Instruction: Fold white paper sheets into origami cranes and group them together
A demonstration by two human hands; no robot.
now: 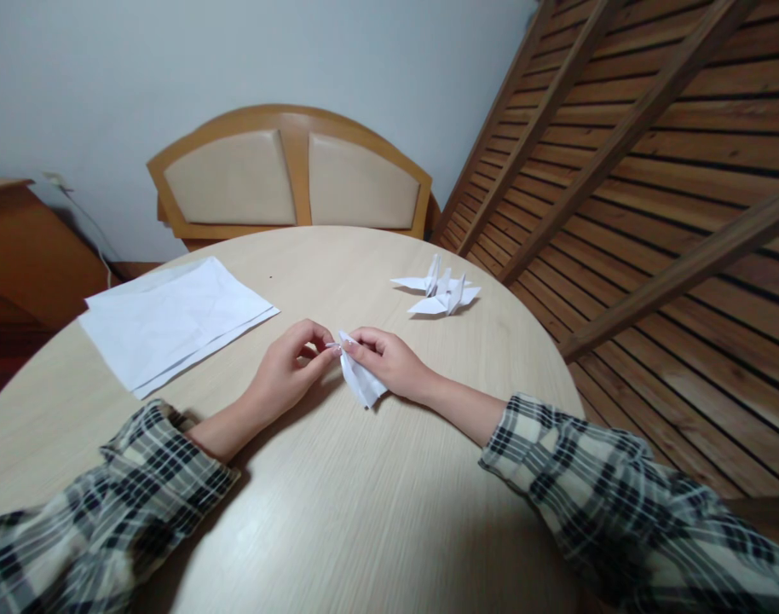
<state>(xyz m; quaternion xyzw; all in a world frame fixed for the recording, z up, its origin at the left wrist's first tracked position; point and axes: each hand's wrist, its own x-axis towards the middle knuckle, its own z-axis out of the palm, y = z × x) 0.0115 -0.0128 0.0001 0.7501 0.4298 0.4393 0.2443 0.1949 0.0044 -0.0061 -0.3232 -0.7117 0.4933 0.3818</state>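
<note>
A folded piece of white paper (362,381) is held between my two hands, just above the middle of the table. My left hand (291,362) pinches a thin point at its upper left with thumb and forefinger. On the other side, my right hand (389,358) grips the paper's body, thumb on top and fingers behind it. A wider flap hangs down toward me. Beyond my right hand, two folded paper cranes (450,296) sit close together, their wings spread. The fingers hide part of the held paper.
A stack of white paper sheets (178,320) lies at the left of the round wooden table (364,503). Past the far edge stands a padded headboard (287,170). A slatted wooden panel (671,196) leans along the right, and a brown cabinet (31,247) is at far left.
</note>
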